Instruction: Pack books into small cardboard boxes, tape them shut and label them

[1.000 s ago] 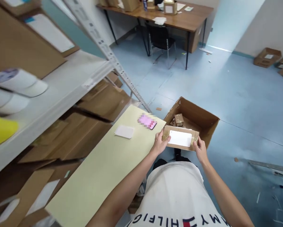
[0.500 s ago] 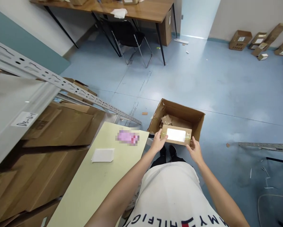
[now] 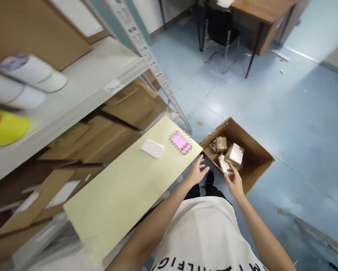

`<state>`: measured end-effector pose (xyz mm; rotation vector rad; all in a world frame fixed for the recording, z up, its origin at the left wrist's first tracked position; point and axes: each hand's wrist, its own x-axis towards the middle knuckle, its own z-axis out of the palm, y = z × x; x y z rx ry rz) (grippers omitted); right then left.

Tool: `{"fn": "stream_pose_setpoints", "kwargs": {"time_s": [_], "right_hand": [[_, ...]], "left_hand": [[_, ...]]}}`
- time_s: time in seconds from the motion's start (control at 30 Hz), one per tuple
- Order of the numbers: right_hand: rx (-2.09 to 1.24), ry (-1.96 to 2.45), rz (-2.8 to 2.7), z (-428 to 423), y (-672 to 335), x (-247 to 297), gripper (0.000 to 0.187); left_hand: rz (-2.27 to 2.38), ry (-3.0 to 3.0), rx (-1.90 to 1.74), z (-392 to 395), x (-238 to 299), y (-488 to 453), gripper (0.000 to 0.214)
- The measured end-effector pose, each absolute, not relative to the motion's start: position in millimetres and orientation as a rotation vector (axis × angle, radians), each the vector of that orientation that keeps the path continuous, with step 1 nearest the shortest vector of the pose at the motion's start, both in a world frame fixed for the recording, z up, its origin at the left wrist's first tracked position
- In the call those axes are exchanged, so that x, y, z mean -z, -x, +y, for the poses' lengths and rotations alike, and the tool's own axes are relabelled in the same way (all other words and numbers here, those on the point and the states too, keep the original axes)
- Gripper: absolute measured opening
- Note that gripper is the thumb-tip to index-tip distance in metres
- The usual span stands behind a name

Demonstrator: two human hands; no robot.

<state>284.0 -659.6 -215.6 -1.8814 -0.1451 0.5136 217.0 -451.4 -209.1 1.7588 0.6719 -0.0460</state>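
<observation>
My left hand [image 3: 198,174] hangs beside the table's right edge, fingers spread and holding nothing. At the near rim of a large open carton [image 3: 258,175], my right hand [image 3: 234,183] has its fingers apart. Its fingertips overlap a small white-labelled parcel [image 3: 223,164] inside; whether they touch it I cannot tell. Close by in the carton lie a cardboard box with a white label [image 3: 235,154] and a small brown taped box [image 3: 221,144]. On the pale yellow table [image 3: 129,188] to my left are a white card-like stack [image 3: 152,148] and a pixelated pink item [image 3: 180,142].
A metal shelf [image 3: 101,98] on the left carries white rolls [image 3: 33,73] and a yellow tape roll [image 3: 8,128], with cardboard boxes [image 3: 135,105] beneath. Ahead stand a black chair [image 3: 221,26] and a wooden desk [image 3: 265,9]. A metal bar [image 3: 321,233] lies at lower right.
The labelled box has left both hands and now lies in the large carton. My hands have come apart, and the view has turned left, bringing the shelf's rolls into sight.
</observation>
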Motion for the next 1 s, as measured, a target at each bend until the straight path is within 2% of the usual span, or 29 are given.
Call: {"fn": "stream_pose_setpoints", "kwargs": {"time_s": [0.17, 0.33, 0.5, 0.67, 0.77, 1.0], "right_hand": [[-0.708, 1.89, -0.526, -611, -279, 201, 0.056], [-0.987, 1.75, -1.046, -535, -240, 183, 0.047], [-1.146, 1.561, -1.491, -467, -138, 160, 0.053], [-1.279, 1.334, -1.753, -445, -8, 156, 0.057], [-1.389, 1.15, -1.922, -449, 68, 154, 0.056], [-1.589, 0.707, -2.379, -458, 186, 128, 0.039]], "left_hand": [[0.812, -1.799, -0.115, -439, 180, -157, 0.046], [1.067, -1.86, -0.383, -434, 145, -47, 0.04], [1.469, -1.638, -0.656, -461, 137, 100, 0.038], [1.766, -1.445, -0.826, -515, 145, 226, 0.039], [1.904, -1.343, -0.99, -553, 145, 278, 0.037], [2.205, -0.866, -1.263, -631, 141, 346, 0.039]]}}
